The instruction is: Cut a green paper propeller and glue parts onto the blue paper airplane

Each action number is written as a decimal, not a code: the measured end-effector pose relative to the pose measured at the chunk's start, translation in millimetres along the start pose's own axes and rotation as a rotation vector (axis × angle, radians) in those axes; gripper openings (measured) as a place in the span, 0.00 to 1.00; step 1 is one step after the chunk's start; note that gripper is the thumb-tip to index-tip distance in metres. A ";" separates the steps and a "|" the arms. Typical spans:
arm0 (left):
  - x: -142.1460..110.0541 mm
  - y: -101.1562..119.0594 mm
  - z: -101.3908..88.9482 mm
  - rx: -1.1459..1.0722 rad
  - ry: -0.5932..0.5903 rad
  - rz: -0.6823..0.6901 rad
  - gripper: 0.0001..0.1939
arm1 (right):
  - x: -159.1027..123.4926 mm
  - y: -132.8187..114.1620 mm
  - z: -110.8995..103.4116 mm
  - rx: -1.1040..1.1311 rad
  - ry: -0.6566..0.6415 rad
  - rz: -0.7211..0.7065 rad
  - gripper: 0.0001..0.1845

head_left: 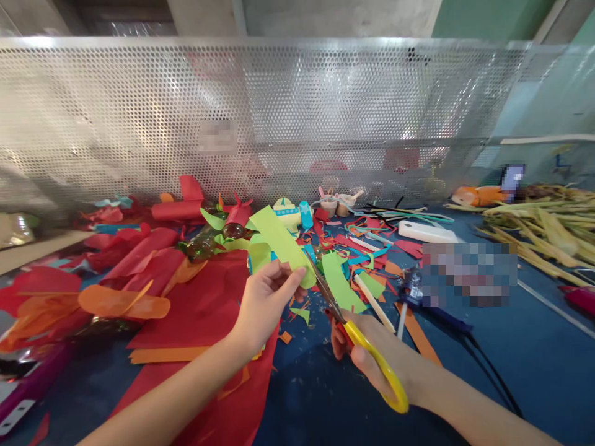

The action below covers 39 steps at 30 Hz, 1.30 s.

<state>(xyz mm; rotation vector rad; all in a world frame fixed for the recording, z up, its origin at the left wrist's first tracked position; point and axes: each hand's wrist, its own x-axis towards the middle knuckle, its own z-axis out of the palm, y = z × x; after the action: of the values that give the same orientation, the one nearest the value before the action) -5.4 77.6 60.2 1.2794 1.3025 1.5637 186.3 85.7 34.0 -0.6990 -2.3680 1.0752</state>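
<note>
My left hand (264, 300) pinches a strip of light green paper (279, 238) and holds it up over the blue table (511, 365). My right hand (372, 353) is closed round the yellow and red handles of a pair of scissors (357, 337). The scissor blades point up and to the left, and their tips meet the lower edge of the green strip. Small paper offcuts lie on the table just under the blades. More green pieces (341, 285) lie beside the scissors.
Red paper sheets (199, 310) and orange pieces (123, 301) cover the left. A glue gun (413, 291) with a black cable lies right of my hand. A white case (425, 232), dry leaf strips (543, 232) and paper crafts sit further back before a perforated metal screen (297, 118).
</note>
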 end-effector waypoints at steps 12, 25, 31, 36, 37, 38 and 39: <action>-1.5 1.8 0.7 0.012 0.008 -0.002 0.09 | 1.5 4.2 2.7 0.001 0.013 0.007 0.34; -2.4 3.6 1.9 -0.002 -0.003 -0.016 0.10 | 0.9 5.1 7.4 0.038 0.077 0.048 0.34; -2.8 4.2 0.8 -0.021 -0.003 -0.015 0.09 | 0.7 1.7 6.3 0.074 0.068 0.076 0.34; -3.2 2.5 -0.3 -0.033 0.011 -0.016 0.09 | 0.5 -1.9 4.3 0.052 0.061 0.072 0.34; -3.2 2.2 -0.3 -0.035 0.013 -0.017 0.09 | 0.4 -2.0 4.3 0.048 0.064 0.070 0.34; -3.2 1.8 -0.2 -0.036 0.014 -0.017 0.09 | 0.2 -1.8 4.4 0.045 0.064 0.069 0.34; -3.1 1.5 -0.1 -0.038 0.016 -0.018 0.09 | 0.1 -1.5 4.5 0.044 0.065 0.070 0.34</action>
<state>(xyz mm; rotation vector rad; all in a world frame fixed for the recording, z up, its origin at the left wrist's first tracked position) -4.6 74.3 60.9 1.2308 1.2847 1.5811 183.2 82.4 32.6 -0.7940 -2.2732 1.1134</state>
